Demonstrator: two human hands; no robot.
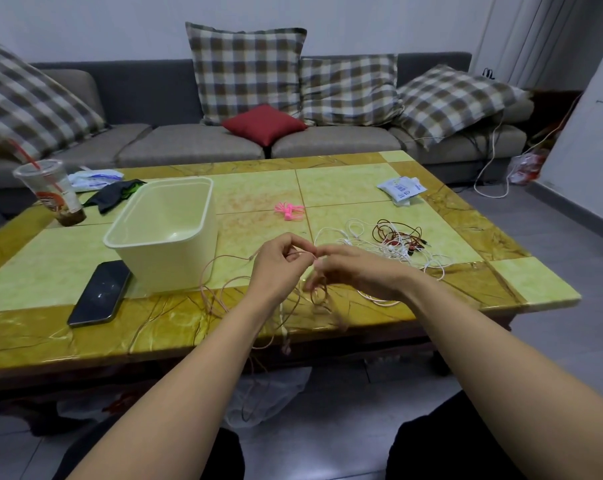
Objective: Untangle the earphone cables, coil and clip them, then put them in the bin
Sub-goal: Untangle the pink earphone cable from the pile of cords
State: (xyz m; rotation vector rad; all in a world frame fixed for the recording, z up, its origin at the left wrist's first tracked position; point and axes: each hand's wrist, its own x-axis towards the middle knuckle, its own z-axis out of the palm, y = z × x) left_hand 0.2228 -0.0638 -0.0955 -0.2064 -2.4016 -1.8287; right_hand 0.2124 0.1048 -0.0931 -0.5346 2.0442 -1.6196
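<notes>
Single view, head-worn, wide-angle. Position: above and just behind the near edge of the tabletop, close in. Facing: forward and down, across the tabletop to its far edge and the sofa beyond. Forearms enter from below.

Right hand fingers blurred; pink cable loops below smeared, grip unclear; pillow cut off at L edge.

Setting: a home living room; a grey sofa carries plaid cushions. A marble-patterned tabletop stands before it.
</notes>
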